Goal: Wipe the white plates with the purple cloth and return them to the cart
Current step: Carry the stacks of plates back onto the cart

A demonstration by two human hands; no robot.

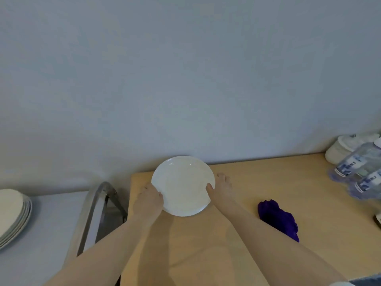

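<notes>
White glazed ceramic: one plate [183,185] is held over the far left corner of the wooden table [247,234], face up and tilted slightly toward the person. The left hand [147,202] grips the left rim, thumb on the upper face, remaining fingers curled out of sight beneath. The right hand [220,187] grips the right rim the same way, thumb on top, fingers wrapped behind the edge. A two-point hold at opposite rims keeps a smooth disc level and resists slipping. Whether the underside touches the table cannot be told.

The purple cloth [278,218] lies bunched on the table to the right of the plate, apart from both hands and near the right forearm. With neither hand on the cloth, the plate is judged to be in transfer, either arriving for wiping or leaving for the cart. Which of the two cannot be determined.

The cart [97,213] stands just beside the table's left edge; its curved metal handle rises between the two surfaces. On its grey top, at far left, rests a stack of plates [14,215], several high, well apart from the held plate.

Surface: pale wood, matt, set against a plain grey-white wall [185,69]. At the right edge stand clear bottles [356,166] with labels, and behind them white containers [342,149], blurred.
</notes>
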